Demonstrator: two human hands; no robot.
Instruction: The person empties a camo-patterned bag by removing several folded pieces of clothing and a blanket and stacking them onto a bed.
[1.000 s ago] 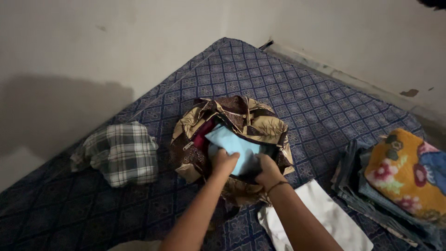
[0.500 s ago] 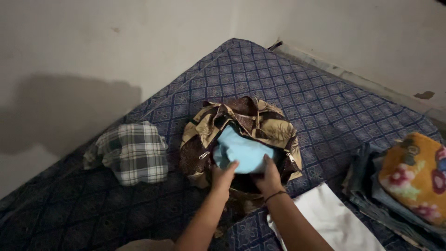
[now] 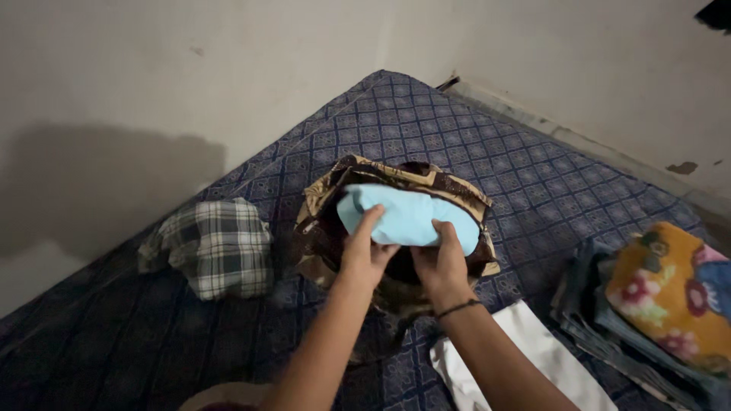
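We hold a folded light-blue cloth (image 3: 411, 217) over the open mouth of the brown patterned bag (image 3: 327, 236), our left hand (image 3: 367, 253) and right hand (image 3: 440, 262) grasping its near edge. A plaid bundle (image 3: 217, 247) lies left, white cloth (image 3: 533, 358) near right.

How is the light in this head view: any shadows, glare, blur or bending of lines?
Head view: dim, uneven light, no glare. The light blue cloth held by the left hand and right hand is the brightest thing; the inside of the patterned bag is nearly black. A broad soft shadow lies on the wall at left. Detail is soft and grainy; little motion blur; wide-angle stretch toward the edges.
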